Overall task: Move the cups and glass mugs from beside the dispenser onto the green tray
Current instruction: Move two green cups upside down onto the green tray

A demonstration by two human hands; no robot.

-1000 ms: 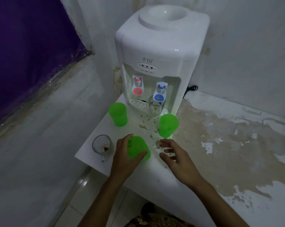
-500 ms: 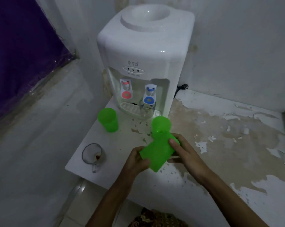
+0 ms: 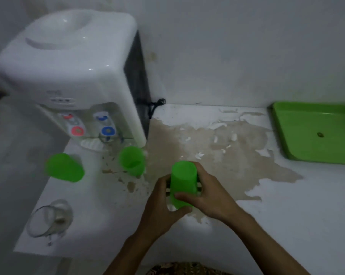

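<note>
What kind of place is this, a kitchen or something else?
Probably a plain home kitchen or pantry corner: a tabletop water dispenser stands against a bare wall on a worn counter with peeling paint, with plastic cups and a green tray.

Black cord (image 3: 154, 105) trails over peeling counter (image 3: 217, 155).

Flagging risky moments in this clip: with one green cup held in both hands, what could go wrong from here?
1. The held cup is in both the left hand and the right hand; a sloppy handover could drop it before it reaches the green tray, far to the right.
2. The glass mug sits close to the counter's front edge; a careless reach might knock it off.
3. Another glass under the blue tap is hard to see and may be overlooked.
</note>
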